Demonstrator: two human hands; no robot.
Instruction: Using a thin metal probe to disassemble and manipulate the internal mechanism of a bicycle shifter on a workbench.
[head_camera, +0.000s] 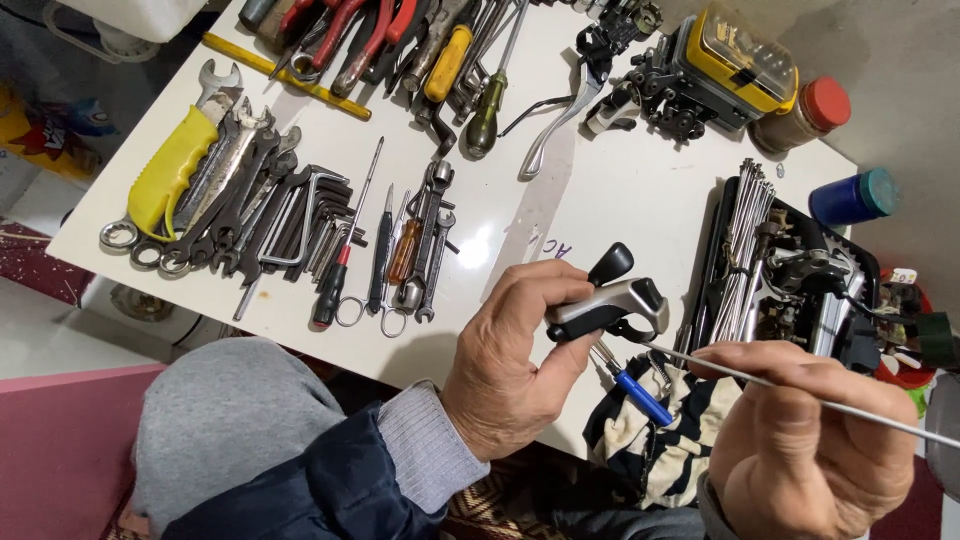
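Note:
My left hand (515, 360) grips a silver and black bicycle gear shifter (610, 300) over the near edge of the white table (600, 190). A thin grey cable (800, 390) runs out of the shifter to the right. My right hand (810, 440) pinches that cable between thumb and fingers, a hand's width from the shifter. A blue-handled tool (635, 392) lies under the shifter on a striped black and cream cloth (660, 430).
Wrenches and hex keys (260, 210) with a yellow-handled tool (170, 170) fill the table's left. Screwdrivers (395, 255), pliers (350, 35), a brake lever (560, 115), a yellow-lidded case (740, 60), two jars (820, 105), spokes (745, 235) and a black tray of parts (810, 290) sit around.

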